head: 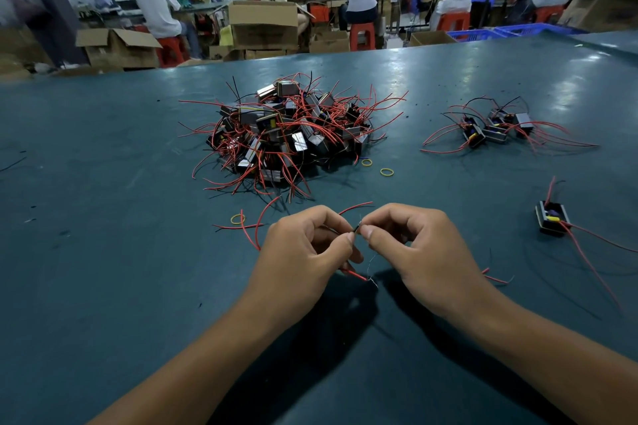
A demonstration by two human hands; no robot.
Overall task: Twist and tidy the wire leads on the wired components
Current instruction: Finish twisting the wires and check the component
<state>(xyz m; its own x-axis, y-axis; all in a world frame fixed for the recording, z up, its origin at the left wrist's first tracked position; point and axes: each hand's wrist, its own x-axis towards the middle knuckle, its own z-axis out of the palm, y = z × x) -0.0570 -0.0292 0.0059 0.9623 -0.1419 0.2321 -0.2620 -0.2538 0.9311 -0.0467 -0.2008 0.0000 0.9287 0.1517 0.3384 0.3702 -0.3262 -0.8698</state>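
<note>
A smooth, dull teal tabletop [103, 252] with soft glare patches carries a tangled pile of wired components [286, 134] at 12 o'clock from the hands: small boxy black-and-silver blocks bristling with thin red and black insulated leads. At 2 o'clock lies a smaller group of components [493, 128], their red leads fanned out flat. At 3 o'clock a single black component [552, 219] with a yellow and purple core sits apart. Yellow rubber bands [387, 172] lie near the pile's edge.

Low and central, the left hand [303, 252] and right hand [414, 248] meet knuckles-up, fingers curled. Thumb and forefinger of each pinch the bare, hair-fine tip of a black wire lead [355, 228] between them. A red lead [354, 274] with frayed strands pokes out below the left hand; the component itself is hidden under the hands.
</note>
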